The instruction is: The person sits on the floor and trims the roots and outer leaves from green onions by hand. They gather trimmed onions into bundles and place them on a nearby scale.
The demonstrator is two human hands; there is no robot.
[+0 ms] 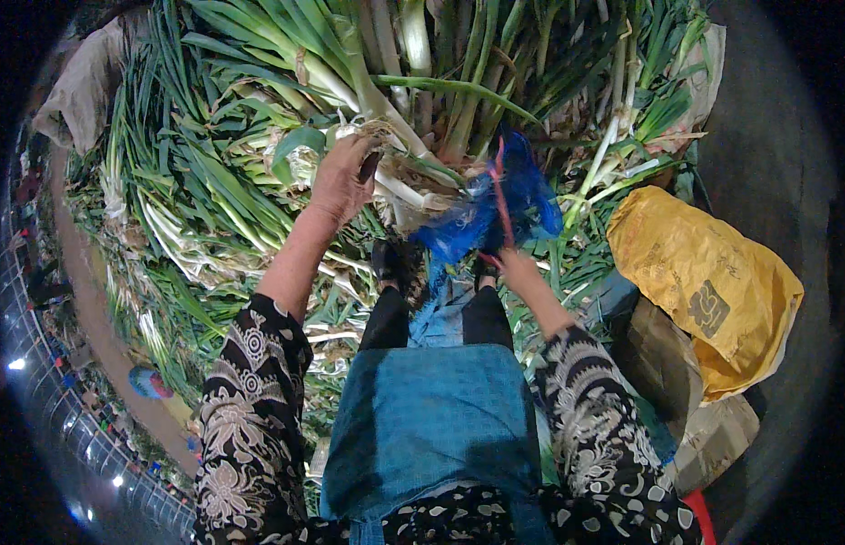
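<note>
My left hand is curled at the root end of large green onions, its fingertips against the pale, hairy roots. A dark gap shows between thumb and fingers. In my right hand is a pinkish-red strip, which runs up past a crumpled blue plastic sheet or bag. That blue plastic lies over the onion bases, blurred in places. Thick onion stalks fan away from me beyond both hands, with more white stems between them.
Heaps of green onions spread on the left. On the right lie a yellow sack bearing writing and a brown sack. A pale sack sits at far left. My blue apron and dark-trousered legs are below.
</note>
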